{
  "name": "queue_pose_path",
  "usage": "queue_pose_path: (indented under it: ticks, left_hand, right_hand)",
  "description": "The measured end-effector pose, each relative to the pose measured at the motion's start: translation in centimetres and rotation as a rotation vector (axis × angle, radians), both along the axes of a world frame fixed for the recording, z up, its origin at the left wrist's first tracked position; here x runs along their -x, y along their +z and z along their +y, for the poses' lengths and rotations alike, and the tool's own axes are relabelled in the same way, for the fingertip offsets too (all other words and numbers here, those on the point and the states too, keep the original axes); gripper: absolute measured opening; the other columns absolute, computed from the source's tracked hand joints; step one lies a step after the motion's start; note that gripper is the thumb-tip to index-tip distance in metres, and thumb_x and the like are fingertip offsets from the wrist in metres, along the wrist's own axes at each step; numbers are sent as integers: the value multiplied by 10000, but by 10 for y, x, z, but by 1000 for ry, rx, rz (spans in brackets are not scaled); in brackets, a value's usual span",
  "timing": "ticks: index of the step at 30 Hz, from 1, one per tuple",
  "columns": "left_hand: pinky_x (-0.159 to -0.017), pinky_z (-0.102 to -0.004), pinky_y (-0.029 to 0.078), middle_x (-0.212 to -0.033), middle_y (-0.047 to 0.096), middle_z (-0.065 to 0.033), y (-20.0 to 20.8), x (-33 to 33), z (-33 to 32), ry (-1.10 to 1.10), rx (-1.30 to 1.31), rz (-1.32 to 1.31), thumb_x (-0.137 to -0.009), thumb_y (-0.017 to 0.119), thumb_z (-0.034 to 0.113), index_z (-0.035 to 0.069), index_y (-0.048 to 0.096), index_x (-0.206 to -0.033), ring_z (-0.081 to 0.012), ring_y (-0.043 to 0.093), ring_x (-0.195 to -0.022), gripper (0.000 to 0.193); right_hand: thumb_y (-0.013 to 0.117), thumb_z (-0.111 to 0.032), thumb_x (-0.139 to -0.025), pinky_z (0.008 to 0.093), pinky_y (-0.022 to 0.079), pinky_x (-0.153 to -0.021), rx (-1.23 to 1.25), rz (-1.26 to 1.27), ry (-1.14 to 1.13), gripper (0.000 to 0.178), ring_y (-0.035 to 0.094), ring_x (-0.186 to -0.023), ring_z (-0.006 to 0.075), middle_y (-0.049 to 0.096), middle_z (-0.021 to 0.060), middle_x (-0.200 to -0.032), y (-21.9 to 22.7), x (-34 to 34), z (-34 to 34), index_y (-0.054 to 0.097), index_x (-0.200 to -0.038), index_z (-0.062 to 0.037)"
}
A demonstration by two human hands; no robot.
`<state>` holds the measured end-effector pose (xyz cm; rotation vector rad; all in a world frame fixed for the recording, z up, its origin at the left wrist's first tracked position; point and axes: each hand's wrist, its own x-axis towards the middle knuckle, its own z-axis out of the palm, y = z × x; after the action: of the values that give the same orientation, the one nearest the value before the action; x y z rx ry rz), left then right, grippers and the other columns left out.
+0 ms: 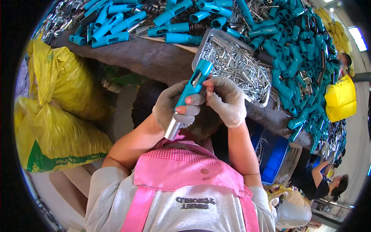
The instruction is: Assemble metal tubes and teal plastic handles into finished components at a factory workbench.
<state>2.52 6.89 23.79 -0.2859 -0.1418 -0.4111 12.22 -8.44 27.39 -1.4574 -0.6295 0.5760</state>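
Observation:
My left hand point(169, 105), in a worn grey glove with bare fingertips, is closed around a teal slotted tube point(202, 72). The tube tilts up and to the right. A shiny metal cylinder point(171, 130) sticks out of its lower end, and a small metal piece shows inside the open slot near the top. Beside the slot, my right hand point(228, 103), gloved the same way, has thumb and fingers pinched together. Whatever is between those fingertips is hidden or too small to name. Just beyond lies a metal tray point(200, 54) filled with small silvery pins.
Teal tubes point(176, 29) lie along the dark bench point(150, 52), with a large heap point(297, 58) at right. Yellow sacks point(65, 127) stand at left. A blue crate point(272, 158) sits low at right. A co-worker point(320, 181) is at far right.

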Motion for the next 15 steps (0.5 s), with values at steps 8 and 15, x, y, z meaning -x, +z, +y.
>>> queue_pose_path:
  ticks: [8, 15]
  left_hand:
    - [-402, -229, 370, -786, 547, -74, 7, -6, -6, -52, -131, 13, -1025, 299, 331, 9, 409, -1295, -125, 467, -534, 434]
    - [-404, -228, 356, -792, 534, -67, 4, -7, -14, -133, -67, 20, -1031, 283, 324, 52, 392, -1348, -123, 456, -535, 431]
  right_hand:
    - [657, 25, -840, 245, 479, -815, -86, 255, 26, 79, 592, -853, 94, 664, 32, -919, -6, -1, -13, 670, -908, -12]
    - [651, 51, -816, 268, 464, -843, -62, -119, -46, 116, 600, -884, 129, 656, 50, -940, -9, 5, -22, 671, -913, -10]
